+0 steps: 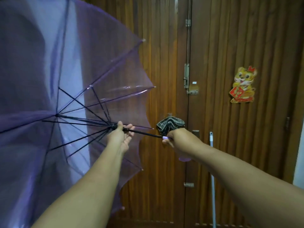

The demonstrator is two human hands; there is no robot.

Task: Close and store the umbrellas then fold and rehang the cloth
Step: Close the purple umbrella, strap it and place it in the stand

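Note:
An open, see-through purple umbrella [49, 71] fills the left half of the view, tipped sideways with its canopy to the left. My left hand [120, 137] grips the black runner on its shaft, where the ribs meet. My right hand [174, 140] is closed around the pale purple handle at the shaft's near end. A checked cloth [170, 125] hangs bunched on the door handle just behind my right hand.
A brown slatted wooden double door [230, 46] stands straight ahead, with metal bolts [187, 78] along its centre seam and a tiger sticker [243, 84] on the right leaf. A white pole [213, 178] leans against the door at the right.

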